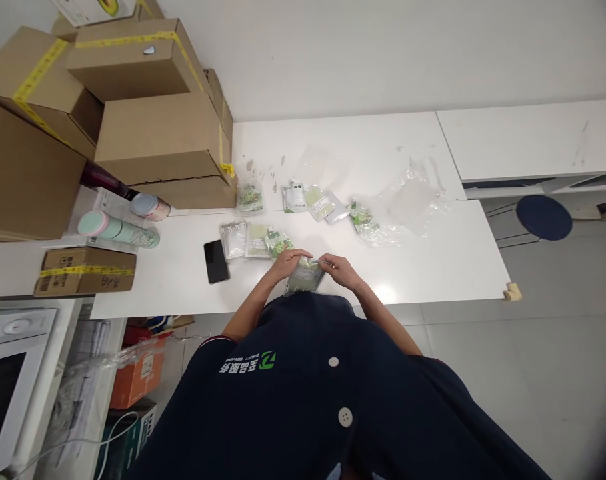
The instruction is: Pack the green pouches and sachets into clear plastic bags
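Note:
Both my hands hold a small clear pouch with pale green contents [304, 279] just above the near edge of the white table [433, 260]. My left hand [289, 263] grips its top left corner with curled fingers. My right hand [337, 268] pinches its top right edge. Just beyond my left hand, three similar packets [255, 241] lie in a row. Farther back, several more green and white packets [319, 202] are spread out. A black phone [216, 261] lies flat to the left of my hands.
Stacked cardboard boxes [157, 133] with yellow tape fill the back left. A mint-green tube [117, 229] and a small taped box [85, 280] lie at the left. Crumpled clear plastic bags [407, 203] sit at the right. A blue stool [543, 217] stands beyond the table. A white microwave [7, 373] is lower left.

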### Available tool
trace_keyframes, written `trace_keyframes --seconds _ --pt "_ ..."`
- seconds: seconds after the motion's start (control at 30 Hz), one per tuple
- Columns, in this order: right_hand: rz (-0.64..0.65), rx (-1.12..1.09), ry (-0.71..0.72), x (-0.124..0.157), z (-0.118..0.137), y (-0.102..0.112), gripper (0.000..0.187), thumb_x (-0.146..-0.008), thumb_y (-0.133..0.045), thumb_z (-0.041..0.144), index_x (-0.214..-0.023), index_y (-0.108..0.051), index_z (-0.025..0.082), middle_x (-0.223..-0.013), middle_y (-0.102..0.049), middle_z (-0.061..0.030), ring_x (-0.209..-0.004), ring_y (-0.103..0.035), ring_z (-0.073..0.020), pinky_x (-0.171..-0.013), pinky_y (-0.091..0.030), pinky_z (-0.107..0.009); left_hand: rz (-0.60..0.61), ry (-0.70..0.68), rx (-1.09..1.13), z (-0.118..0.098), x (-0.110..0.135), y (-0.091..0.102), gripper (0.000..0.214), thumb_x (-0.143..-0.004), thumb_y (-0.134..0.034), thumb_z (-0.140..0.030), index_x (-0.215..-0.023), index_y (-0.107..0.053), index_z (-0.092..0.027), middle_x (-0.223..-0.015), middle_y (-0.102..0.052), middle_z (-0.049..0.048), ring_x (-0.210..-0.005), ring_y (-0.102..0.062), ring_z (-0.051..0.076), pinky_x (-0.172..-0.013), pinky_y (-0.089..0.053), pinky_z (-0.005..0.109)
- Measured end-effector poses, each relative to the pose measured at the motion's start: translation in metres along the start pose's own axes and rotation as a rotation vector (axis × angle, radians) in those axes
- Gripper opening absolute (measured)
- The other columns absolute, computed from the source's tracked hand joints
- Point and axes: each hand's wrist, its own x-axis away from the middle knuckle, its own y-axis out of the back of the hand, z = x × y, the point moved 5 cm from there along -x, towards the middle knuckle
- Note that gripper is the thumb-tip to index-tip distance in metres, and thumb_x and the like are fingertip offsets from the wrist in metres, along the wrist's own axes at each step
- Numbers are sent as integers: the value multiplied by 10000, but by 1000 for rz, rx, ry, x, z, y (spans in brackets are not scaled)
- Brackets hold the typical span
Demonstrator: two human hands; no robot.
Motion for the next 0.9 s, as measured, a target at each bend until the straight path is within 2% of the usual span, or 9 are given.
trace_keyframes --seconds 0.13,0.2,0.3,0.4,0.53,0.63,0.73,0.83,0.9 --pt "21 -93 7 1 -6 -3 228 -862 -526 413 -837 -643 218 -799 -634 -5 -781 -558 -174 -749 -413 -288 26 52 -97 -1 3 4 317 -848 -427 -228 -955 -721 -175 -1029 -711 39 -998 -613 203 -907 -447 304" --pt "25 -128 12 2 -9 -4 239 -858 -534 429 -840 -649 220 -785 -625 1 -773 -553 -170 -748 -414 -284 85 61 -185 0 5 4 273 -833 -541 -347 -968 -703 -173 -950 -700 43 -906 -614 210 -850 -456 310" --pt "32 -156 9 4 -12 -7 266 -848 -541 460 -846 -659 221 -776 -622 3 -758 -546 -169 -729 -417 -281 145 23 -230 4 8 2 336 -725 -700 -465 -887 -686 -171 -861 -664 40 -856 -593 211 -816 -451 312" --pt "-39 -172 -12 4 -17 -9 293 -825 -552 492 -841 -657 220 -761 -615 0 -730 -536 -169 -714 -420 -284 99 10 -21 13 9 -2 369 -673 -753 -457 -882 -668 -165 -942 -654 52 -916 -587 202 -828 -451 295" --pt "-196 -236 -48 2 -31 -16 338 -795 -550 539 -852 -641 218 -769 -610 -9 -712 -527 -171 -705 -428 -290 -9 124 349 33 9 -15 481 -705 -716 -458 -1058 -603 -152 -869 -636 23 -768 -587 152 -705 -463 266" --pt "-244 -272 -113 -1 -43 -26 392 -782 -527 600 -852 -614 225 -742 -600 -9 -695 -526 -170 -691 -442 -295 -135 118 320 38 3 -11 379 -738 -661 -432 -976 -606 -143 -793 -615 8 -722 -566 142 -701 -455 269" --pt "-103 -343 -105 -6 -45 -39 433 -751 -549 640 -851 -591 221 -754 -613 -7 -712 -547 -170 -691 -458 -295 -74 35 22 28 -10 -2 234 -757 -628 -387 -825 -631 -163 -737 -603 1 -714 -547 151 -707 -425 266" --pt "162 -256 -89 -12 -42 -60 427 -730 -600 627 -787 -601 204 -692 -601 10 -660 -537 -152 -636 -443 -274 180 -3 -320 19 -20 0 151 -748 -641 -335 -725 -637 -186 -688 -600 7 -695 -543 168 -688 -389 268" --pt "296 -115 -118 -16 -46 -74 406 -755 -595 600 -717 -617 197 -625 -584 19 -615 -526 -143 -605 -428 -265 328 45 -535 23 -22 0 129 -729 -652 -303 -669 -617 -194 -651 -588 17 -675 -543 178 -655 -366 266"
